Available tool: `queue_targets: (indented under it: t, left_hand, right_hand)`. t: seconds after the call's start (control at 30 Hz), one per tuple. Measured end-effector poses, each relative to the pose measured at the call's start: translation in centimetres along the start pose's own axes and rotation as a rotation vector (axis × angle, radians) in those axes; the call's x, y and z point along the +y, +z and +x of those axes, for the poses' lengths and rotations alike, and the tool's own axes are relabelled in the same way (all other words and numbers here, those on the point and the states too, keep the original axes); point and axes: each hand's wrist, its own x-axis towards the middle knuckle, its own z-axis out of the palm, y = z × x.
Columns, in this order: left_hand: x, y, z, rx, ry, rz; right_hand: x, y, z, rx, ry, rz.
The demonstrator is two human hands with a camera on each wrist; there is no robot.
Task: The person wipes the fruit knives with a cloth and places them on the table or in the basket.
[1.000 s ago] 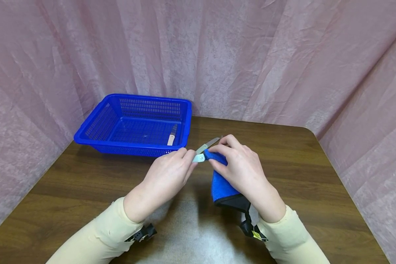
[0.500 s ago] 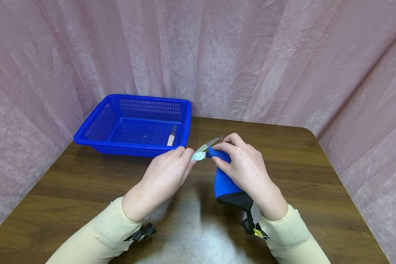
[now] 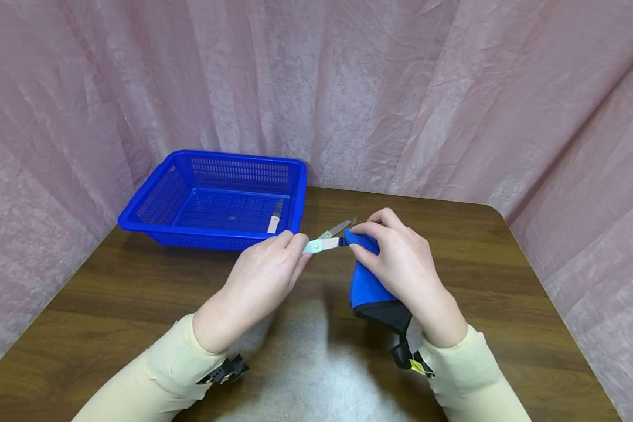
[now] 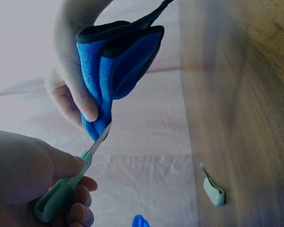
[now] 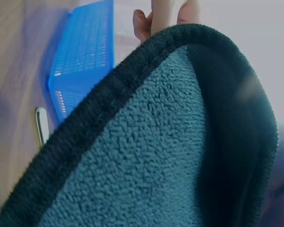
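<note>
In the head view my left hand (image 3: 255, 275) grips the mint-green handle of a folding knife (image 3: 312, 247), its blade unfolded and pointing right. My right hand (image 3: 403, 264) pinches a folded blue cloth (image 3: 368, 287) with black edging around the blade near its tip; the cloth's dark-edged end hangs below the palm. The left wrist view shows the blade (image 4: 100, 139) running up to the cloth (image 4: 97, 71), with the right thumb pressed on the fabric. Cloth (image 5: 137, 156) fills most of the right wrist view and hides the right fingers. Behind the held knife, a second green-handled knife (image 3: 340, 227) lies unfolded on the table.
A blue plastic basket (image 3: 211, 238) stands at the back left, close behind the left hand. Inside it, toward the right side, lies a knife with a pale handle (image 3: 274, 224). Pink curtains (image 3: 348, 105) hang behind the wooden table (image 3: 485, 281).
My right hand has slid right with the cloth along the blade, baring more of it near the handle. The left hand has shifted slightly left with the knife.
</note>
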Motion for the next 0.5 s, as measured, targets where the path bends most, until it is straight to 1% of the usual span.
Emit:
queue_targets:
  t: [0.5]
  left_hand:
    - [-0.29,-0.09,0.03,0.023,-0.007,-0.008]
  right_hand:
    - [0.56,-0.38,0.14,-0.039,0.074,0.000]
